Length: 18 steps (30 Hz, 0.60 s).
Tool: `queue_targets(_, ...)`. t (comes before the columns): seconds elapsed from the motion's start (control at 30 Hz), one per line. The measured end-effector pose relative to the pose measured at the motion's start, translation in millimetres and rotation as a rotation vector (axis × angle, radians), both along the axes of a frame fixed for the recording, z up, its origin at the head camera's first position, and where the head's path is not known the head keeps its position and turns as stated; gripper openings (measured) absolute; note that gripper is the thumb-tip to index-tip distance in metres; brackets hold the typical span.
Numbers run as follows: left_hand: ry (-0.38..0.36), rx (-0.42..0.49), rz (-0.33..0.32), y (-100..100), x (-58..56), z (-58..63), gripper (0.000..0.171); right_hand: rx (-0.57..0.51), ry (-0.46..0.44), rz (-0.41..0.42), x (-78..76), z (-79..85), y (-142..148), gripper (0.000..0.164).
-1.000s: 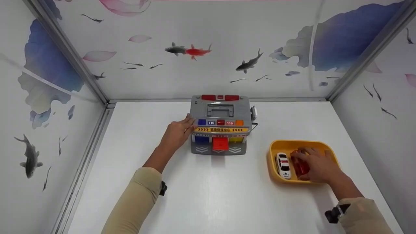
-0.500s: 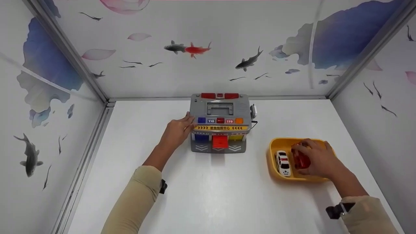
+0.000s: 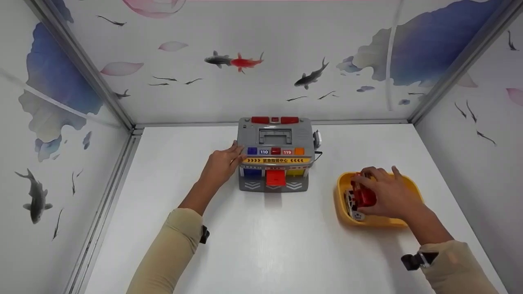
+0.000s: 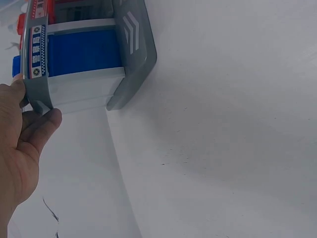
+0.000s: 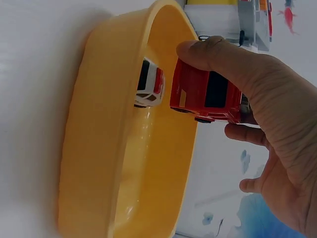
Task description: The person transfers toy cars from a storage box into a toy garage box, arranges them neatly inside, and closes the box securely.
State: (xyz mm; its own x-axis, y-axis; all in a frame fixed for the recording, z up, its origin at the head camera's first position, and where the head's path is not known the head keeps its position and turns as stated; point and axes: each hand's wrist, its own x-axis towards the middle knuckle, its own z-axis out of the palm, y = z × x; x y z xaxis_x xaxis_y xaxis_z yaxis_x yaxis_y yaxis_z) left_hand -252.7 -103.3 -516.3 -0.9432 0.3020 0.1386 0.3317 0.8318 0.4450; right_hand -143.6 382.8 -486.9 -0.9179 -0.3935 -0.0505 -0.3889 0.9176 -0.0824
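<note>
My left hand (image 3: 220,165) grips the left front corner of a grey toy rescue station (image 3: 274,132) that has coloured buttons and garage doors. Its thumb and fingers lie around the roof edge in the left wrist view. With the right hand (image 3: 390,196) I pinch a red toy truck (image 5: 205,91) between thumb and fingers, raised over a yellow bin (image 3: 342,208). A white toy police car (image 5: 151,84) lies in that bin, partly covered by the red truck in the head view. The station's middle door, a red flap (image 3: 276,178), sticks out at the front.
A white tabletop (image 3: 253,245) carries the station at the back and the bin at the right. Printed panels with fish and petals, such as the back wall (image 3: 253,94), enclose it on three sides. A handset-like white part (image 3: 317,139) hangs on the station's right side.
My right hand has lifted the red toy truck up from the bin's floor and shifted left, so it now overlaps the white car. The left hand stays at the station's corner.
</note>
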Motion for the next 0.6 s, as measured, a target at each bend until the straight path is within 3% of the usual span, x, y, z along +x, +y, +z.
queue_targets(0.27, 0.012, 0.016, -0.002, -0.3, -0.6, -0.7, 0.054, -0.009, 0.009, 0.039, -5.8, 4.5, -25.0, 0.082)
queue_targets(0.6, -0.02, 0.016, 0.016, 0.7, 0.3, -0.9, 0.055, -0.014, -0.036, 0.058, -10.8, -4.0, -55.4, 0.087)
